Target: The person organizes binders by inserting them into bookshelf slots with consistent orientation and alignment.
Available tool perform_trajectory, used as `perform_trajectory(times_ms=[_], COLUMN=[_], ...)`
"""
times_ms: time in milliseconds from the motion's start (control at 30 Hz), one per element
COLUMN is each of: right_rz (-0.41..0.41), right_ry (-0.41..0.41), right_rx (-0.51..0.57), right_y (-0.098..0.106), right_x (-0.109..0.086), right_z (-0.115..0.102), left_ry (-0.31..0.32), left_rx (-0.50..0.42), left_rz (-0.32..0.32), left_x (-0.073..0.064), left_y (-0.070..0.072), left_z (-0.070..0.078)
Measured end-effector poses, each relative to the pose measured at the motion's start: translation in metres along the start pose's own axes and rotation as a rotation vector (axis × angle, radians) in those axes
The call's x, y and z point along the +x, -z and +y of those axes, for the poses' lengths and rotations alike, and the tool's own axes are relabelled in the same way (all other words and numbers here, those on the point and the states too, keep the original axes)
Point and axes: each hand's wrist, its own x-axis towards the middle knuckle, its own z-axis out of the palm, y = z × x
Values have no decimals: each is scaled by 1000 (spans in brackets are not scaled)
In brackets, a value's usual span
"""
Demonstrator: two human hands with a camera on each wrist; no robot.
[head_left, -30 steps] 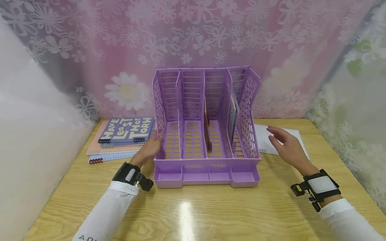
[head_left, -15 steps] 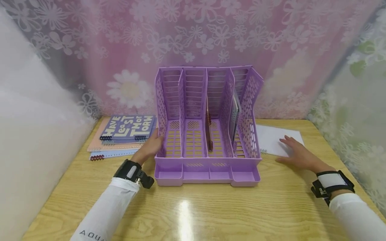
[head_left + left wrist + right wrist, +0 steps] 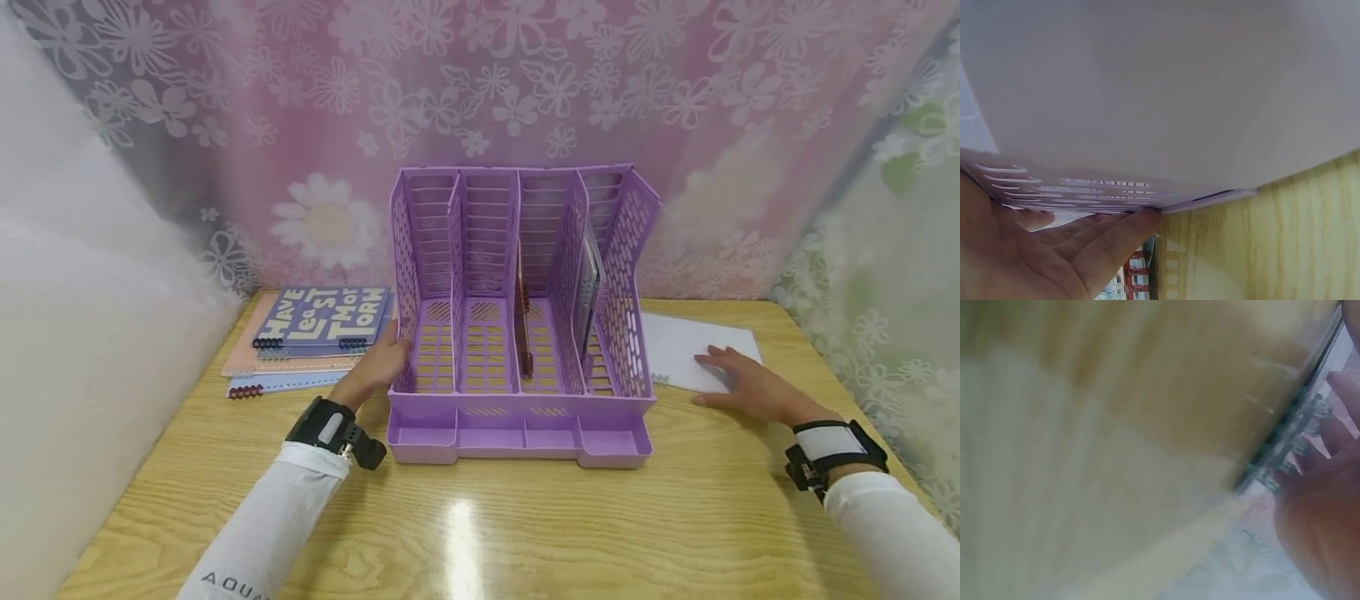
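In the head view a lilac four-slot file rack (image 3: 521, 425) stands on the table. My left hand (image 3: 378, 360) rests against its left side wall; in the left wrist view the fingers (image 3: 1116, 240) lie along the slotted wall. To the right of the rack, my right hand (image 3: 750, 387) is over a white spiral notebook (image 3: 678, 346) lying flat, fingers and thumb spread at its right side. In the right wrist view, the notebook's clear coils (image 3: 1297, 447) are close to that hand. A brown-coil notebook (image 3: 522, 333) and some greyish ones (image 3: 585, 292) stand in the rack.
Left of the rack lies a stack of spiral notebooks, topped by a blue lettered one (image 3: 326, 317); a pale blue one with red coils (image 3: 288, 383) is lowest. Floral curtains (image 3: 487, 83) hang behind the wooden table (image 3: 360, 525).
My right hand has moved right and lowered from beside the rack to the white notebook, its fingers spreading. My left hand has stayed at the rack's left wall. The view has shifted slightly.
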Motion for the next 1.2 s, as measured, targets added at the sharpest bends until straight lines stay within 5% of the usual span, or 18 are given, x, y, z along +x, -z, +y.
perform_trajectory(times_ms=[333,633,933,1200], right_rz=[-25,-25,-121,-165], right_ry=[-57,36,100,43], right_rx=[-66,-222,-333,-384], right_y=[3,8,16,21], right_x=[5,3,10,17], right_z=[-8,-16,-26,-34], left_ry=[-9,-29,-13,-1], left_rx=[-4,-27,-28,7], left_rz=[-13,-9,-7,9], left_x=[-1,4,2,0], left_y=[3,1,-1,0], left_z=[4,-3,-2,1])
